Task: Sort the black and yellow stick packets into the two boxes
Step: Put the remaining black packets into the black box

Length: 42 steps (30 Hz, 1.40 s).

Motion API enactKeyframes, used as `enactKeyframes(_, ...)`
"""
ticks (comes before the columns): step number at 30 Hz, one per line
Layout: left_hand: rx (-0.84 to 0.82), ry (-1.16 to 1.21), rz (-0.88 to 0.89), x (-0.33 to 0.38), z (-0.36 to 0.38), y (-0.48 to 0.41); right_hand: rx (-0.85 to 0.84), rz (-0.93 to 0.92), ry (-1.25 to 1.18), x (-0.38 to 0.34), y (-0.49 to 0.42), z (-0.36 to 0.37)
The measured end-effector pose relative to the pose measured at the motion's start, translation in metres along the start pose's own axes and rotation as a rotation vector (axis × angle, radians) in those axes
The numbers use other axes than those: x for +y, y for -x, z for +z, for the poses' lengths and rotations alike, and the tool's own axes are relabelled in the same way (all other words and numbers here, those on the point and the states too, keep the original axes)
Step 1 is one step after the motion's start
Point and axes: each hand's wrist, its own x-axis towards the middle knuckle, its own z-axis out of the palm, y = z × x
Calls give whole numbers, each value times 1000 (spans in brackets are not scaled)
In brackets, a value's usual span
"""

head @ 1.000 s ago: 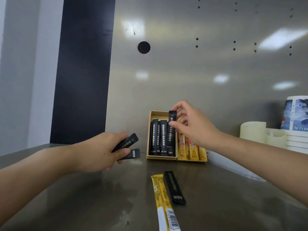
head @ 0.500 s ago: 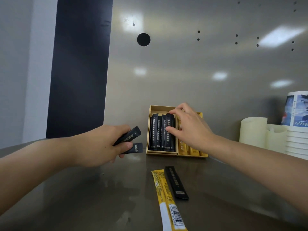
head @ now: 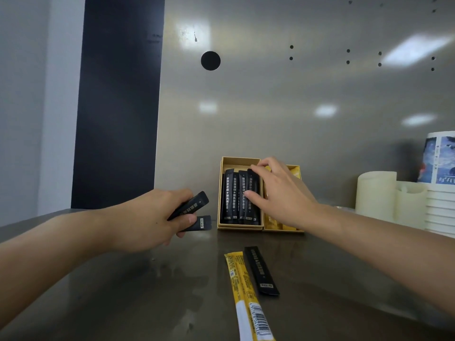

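Two shallow boxes stand side by side against the steel back wall. The left box [head: 240,160] holds several black stick packets [head: 236,198]; the right box [head: 295,168] holds yellow packets [head: 273,221]. My right hand [head: 278,193] lies over both boxes, fingers straight, fingertips and thumb pressing on the rightmost black packet. My left hand [head: 152,217] grips two black packets [head: 190,207] just left of the boxes. On the steel counter in front lie a loose yellow packet [head: 246,291] and a loose black packet [head: 261,270].
A cream cylinder container [head: 375,195] and a stack of white paper cups [head: 440,205] stand at the right. A dark vertical panel [head: 118,102] is at the back left. The steel counter [head: 123,291] spreads across the foreground.
My right hand lowered a black packet into the left box and now presses it flat among the others. My left hand has stayed put with its two packets.
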Motion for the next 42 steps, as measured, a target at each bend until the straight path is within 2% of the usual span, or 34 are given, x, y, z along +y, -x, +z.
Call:
enactKeyframes(5,65,36,-17,0,0,-1,64,5,-19,-6,2,-5)
enactKeyframes(8,154,95,-17,3,-3,-2,90,-52,-174,-25,8,-23)
enactKeyframes(11,242,158,13,9,-3,-2,-116,-158,-369,-48,16,-41)
enactKeyframes(14,289,188,42,16,-2,-1,-315,-171,-587,-60,23,-48)
enactKeyframes(19,213,206,49,21,3,-1,-355,-59,-791,-50,33,-47)
enactKeyframes(23,214,251,18,16,3,-3,-279,91,-884,-34,33,-44)
enactKeyframes(27,245,284,-1,11,0,-4,-300,161,-902,-30,37,-42)
enactKeyframes(30,293,246,4,12,-2,-1,-374,126,-849,-33,44,-38)
enactKeyframes(33,290,197,77,20,-1,3,-345,56,-789,-43,49,-37)
enactKeyframes(38,293,139,137,33,7,3,-375,-4,-844,-57,54,-37)
enactKeyframes(42,395,120,45,32,7,3,-325,95,-876,-47,48,-39)
